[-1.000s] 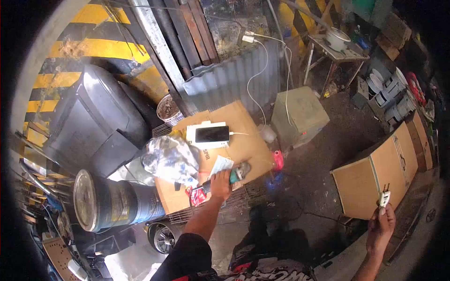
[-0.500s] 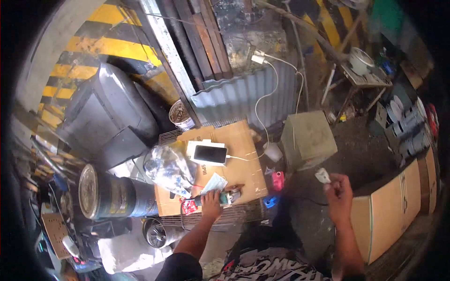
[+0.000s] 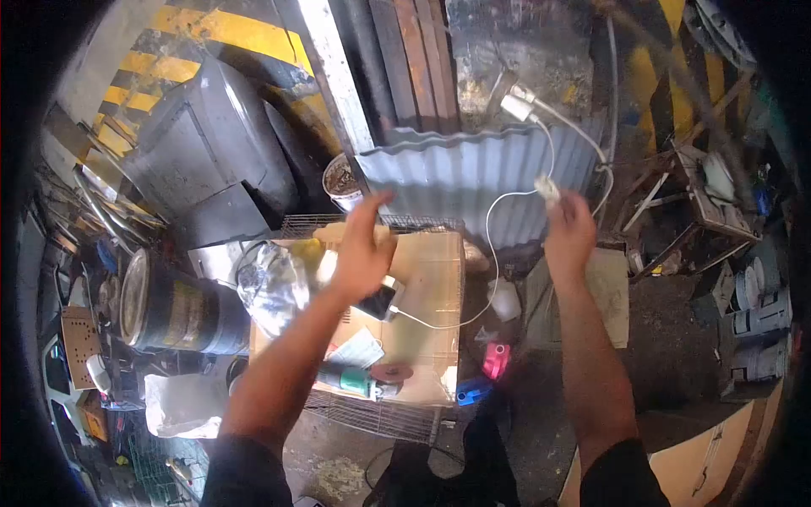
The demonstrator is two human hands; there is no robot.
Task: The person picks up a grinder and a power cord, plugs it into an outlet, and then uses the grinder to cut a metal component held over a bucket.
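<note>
My right hand [image 3: 570, 235] pinches a pale electrical plug [image 3: 547, 188], raised in front of the corrugated metal sheet [image 3: 473, 173]. My left hand [image 3: 365, 258] reaches forward above the cardboard [image 3: 427, 270], fingers apart and nothing in them. Beneath it lies a dark phone [image 3: 378, 302], partly covered by the hand, with a white cable [image 3: 492, 221] running from it up to a white charger [image 3: 517, 107] at the wall. Nearer me, a green angle grinder [image 3: 355, 382] with a brown disc rests on the cardboard beside a pale folded sheet or mask [image 3: 359, 348].
A crumpled silvery bag [image 3: 272, 283] sits at the cardboard's left, beside a large drum [image 3: 173, 300]. Pink [image 3: 497, 359] and blue [image 3: 473, 391] items lie off its right edge. A box [image 3: 612, 296] stands under my right forearm; a bucket [image 3: 340, 182] is behind the wire rack.
My left hand has left the grinder and moved up and forward over the phone. My right hand has carried the plug forward toward the wall. The camera view has shifted.
</note>
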